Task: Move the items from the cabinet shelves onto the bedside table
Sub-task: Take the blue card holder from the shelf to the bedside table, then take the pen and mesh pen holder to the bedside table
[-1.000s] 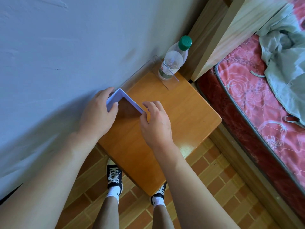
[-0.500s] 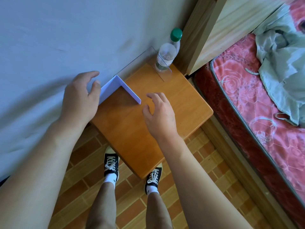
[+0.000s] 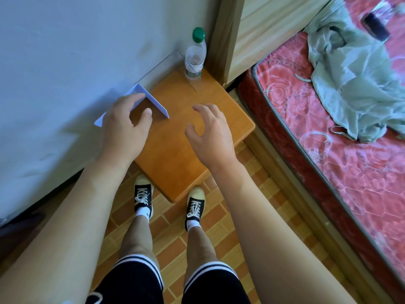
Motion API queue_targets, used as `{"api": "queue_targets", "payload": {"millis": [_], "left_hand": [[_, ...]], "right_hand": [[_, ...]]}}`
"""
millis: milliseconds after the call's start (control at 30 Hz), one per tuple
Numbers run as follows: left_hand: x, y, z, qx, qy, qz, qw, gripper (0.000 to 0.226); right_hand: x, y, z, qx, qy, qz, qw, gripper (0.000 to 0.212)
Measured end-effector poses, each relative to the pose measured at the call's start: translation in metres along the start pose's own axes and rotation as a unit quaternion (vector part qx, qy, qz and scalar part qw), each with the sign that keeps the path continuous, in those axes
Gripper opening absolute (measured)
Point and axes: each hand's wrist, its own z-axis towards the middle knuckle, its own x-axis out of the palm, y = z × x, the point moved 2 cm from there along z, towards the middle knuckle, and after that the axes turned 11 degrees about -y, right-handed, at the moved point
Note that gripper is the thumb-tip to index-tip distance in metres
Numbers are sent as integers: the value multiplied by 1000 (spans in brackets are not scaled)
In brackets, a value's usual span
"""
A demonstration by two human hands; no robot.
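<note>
Both hands loosely open, left hand (image 3: 125, 126) over blue bookend (image 3: 153, 99), right hand (image 3: 210, 132) empty

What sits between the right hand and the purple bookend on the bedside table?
Nothing visible. The right hand hovers open over bare tabletop of the bedside table; the purple bookend stands to its left, with the left hand already at it.

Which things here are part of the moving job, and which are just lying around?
Part of the job:
bedside table
purple bookend, by the left hand
clear bookend against the wall
water bottle
right hand, holding nothing

Just lying about:
green cloth on the bed
dark object on the bed
</note>
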Motion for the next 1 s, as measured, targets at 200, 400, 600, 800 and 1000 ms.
{"api": "queue_targets", "payload": {"millis": [200, 400, 600, 800, 1000], "left_hand": [[-22, -47, -40, 60, 27, 4, 998, 42], [-41, -92, -52, 112, 44, 10, 993, 46], [-47, -162, -47, 196, 84, -5, 977, 46], [-51, -240, -24, 306, 101, -78, 943, 45], [-71, -301, -31, 376, 135, -154, 904, 47]], "right_hand": [[-57, 2, -26, 33, -8, 7, 999, 50], [-123, 10, -44, 56, -50, 14, 997, 55], [-198, 17, -57, 95, -126, -7, 987, 60], [-262, 30, -80, 143, -236, -9, 961, 58], [-311, 48, -124, 188, -350, -19, 917, 60]]}}
